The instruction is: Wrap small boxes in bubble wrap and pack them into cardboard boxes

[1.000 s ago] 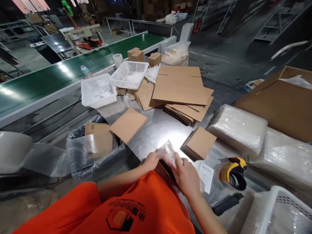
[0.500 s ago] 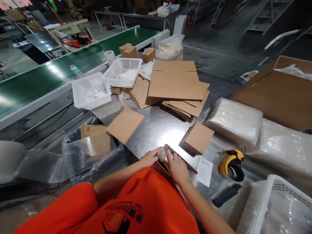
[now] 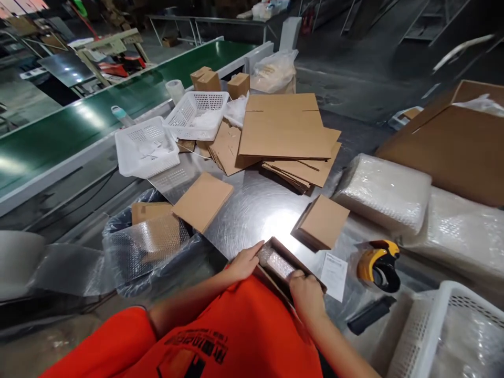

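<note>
Against the front of my shirt is a narrow open cardboard box, tilted, with a bubble-wrapped package lying inside it. My left hand grips the box at its left end, its fingertips at the rim. Curled fingers of my right hand reach into the right part of the box and press on the end of the package; their tips are hidden. Just beyond the box stands a stack of small flat cartons. A printed paper slip lies to the right of my right hand.
On the metal table are flattened cardboard sheets, white baskets and a yellow tape dispenser. Bubble-wrapped bundles line the right side. A lined bin stands left; a green conveyor runs behind.
The wrapped package now lies lower and stretched along the box. My right hand has slid right and toward me along it. My left hand has shifted slightly, onto the box's left end.
</note>
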The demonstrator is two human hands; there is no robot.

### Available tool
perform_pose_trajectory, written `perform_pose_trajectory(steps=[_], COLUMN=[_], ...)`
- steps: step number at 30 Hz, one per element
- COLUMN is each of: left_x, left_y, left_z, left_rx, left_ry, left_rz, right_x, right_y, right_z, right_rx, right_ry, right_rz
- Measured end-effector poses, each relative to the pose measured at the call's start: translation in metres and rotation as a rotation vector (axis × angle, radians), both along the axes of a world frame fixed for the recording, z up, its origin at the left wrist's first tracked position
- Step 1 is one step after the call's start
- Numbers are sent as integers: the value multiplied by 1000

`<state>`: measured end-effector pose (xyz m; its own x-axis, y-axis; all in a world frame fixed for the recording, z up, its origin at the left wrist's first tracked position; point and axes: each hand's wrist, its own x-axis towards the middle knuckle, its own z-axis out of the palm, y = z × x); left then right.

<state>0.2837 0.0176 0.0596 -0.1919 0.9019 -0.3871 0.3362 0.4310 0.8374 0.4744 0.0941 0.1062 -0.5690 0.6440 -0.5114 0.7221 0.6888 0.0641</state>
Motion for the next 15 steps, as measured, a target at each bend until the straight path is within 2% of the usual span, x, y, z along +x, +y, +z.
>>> perform_pose_trajectory(steps=[4, 8, 12, 15], left_x=[4, 3, -2, -2], left_y=[2, 4, 2, 0], left_z=[-1, -5, -3, -2], left_rx=[53, 37, 48, 31], left_ry=[-14, -7, -17, -22], left_rz=[19, 17, -27, -31], right_x=[4, -18, -44, -51], right_y=[12, 10, 1, 1], right_z=[-10, -18, -14, -4], right_rx=[-104, -122, -113, -79], right_ry=[-28, -99, -183, -133], right_rz=[-33, -88, -73, -3])
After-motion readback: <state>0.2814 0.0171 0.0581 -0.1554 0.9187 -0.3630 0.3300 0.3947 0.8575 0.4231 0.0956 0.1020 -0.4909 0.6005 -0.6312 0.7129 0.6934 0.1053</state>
